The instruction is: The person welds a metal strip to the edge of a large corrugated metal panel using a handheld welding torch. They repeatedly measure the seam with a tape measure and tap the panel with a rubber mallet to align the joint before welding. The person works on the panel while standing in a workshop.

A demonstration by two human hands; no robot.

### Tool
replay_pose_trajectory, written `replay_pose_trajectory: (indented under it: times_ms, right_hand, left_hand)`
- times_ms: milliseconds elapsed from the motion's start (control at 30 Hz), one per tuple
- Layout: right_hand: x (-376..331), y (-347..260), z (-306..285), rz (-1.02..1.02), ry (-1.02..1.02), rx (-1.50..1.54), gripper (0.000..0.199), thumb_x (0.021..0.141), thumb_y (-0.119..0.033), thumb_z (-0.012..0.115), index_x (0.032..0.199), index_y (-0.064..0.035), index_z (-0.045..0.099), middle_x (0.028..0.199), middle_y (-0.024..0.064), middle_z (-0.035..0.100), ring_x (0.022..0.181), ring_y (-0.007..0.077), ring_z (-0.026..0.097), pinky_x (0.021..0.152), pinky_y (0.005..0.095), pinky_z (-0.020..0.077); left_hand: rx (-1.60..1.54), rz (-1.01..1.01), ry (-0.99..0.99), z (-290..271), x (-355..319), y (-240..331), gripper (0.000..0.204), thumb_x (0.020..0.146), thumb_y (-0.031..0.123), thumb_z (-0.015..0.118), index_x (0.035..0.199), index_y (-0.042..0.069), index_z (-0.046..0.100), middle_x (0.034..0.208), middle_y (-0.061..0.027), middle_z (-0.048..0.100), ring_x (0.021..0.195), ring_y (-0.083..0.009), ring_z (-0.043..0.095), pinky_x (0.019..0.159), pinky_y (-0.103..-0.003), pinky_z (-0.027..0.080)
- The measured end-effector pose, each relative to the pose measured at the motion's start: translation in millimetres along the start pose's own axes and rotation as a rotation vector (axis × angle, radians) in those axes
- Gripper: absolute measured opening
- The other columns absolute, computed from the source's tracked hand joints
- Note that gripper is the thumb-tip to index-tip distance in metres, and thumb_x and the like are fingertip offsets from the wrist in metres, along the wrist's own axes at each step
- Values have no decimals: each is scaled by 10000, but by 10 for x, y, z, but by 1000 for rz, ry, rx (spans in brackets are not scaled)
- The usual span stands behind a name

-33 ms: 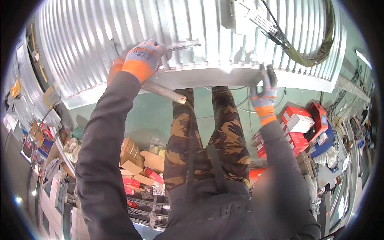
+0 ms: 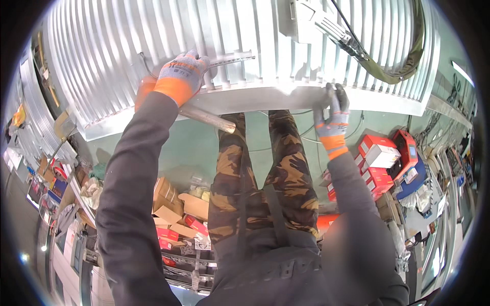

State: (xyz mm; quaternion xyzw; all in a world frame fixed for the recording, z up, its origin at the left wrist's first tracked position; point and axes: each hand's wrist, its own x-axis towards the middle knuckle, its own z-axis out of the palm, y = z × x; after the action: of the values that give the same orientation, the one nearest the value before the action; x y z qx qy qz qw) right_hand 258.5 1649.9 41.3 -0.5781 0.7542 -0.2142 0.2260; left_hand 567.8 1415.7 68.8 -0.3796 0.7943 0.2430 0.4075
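**Two gloved hands on a finned metal unit**

A large white finned metal panel (image 2: 153, 56) fills the view from about nine o'clock round to three o'clock, its ribs bending with the lens. The left hand (image 2: 178, 76), in a grey and orange glove, lies at eleven o'clock from the centre of the view, fingers curled over the ribs near the panel's lower edge and closed around a thin metal rod (image 2: 232, 59) that runs off toward one o'clock. A thicker grey tube (image 2: 206, 118) sticks out below that wrist, pointing toward four o'clock (whether the hand grips it too cannot be told).

The right hand (image 2: 332, 115), gloved alike, sits at two o'clock, fingers hooked upward over the panel's bottom lip, touching it. The hands are well apart.

A black cable loop (image 2: 403, 71) hangs on the panel at one o'clock. Red boxes (image 2: 380, 158) lie at three o'clock, cardboard boxes (image 2: 173, 201) at seven.
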Motion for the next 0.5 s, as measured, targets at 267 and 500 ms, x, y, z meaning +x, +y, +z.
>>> replay_pose_trajectory:
  times_ms: [267, 500]
  right_hand:
    - [-87, 18, 194, 143, -65, -245, 750, 766, -149, 720, 1483, -228, 514, 1490, 146, 454, 1310, 383, 452, 1118, 513, 345]
    - [-105, 54, 203, 114, -51, -271, 696, 785, -172, 723, 1454, -238, 542, 1483, 127, 460, 1298, 386, 466, 1078, 518, 400]
  left_hand:
    - [60, 36, -37, -21, 63, 148, 392, 896, 41, 642, 1281, 104, 609, 1261, -133, 600, 1189, -296, 633, 949, -406, 581]
    - [42, -3, -28, -41, 40, 210, 402, 895, 34, 646, 1288, 106, 607, 1307, -149, 565, 1232, -316, 604, 984, -419, 578]
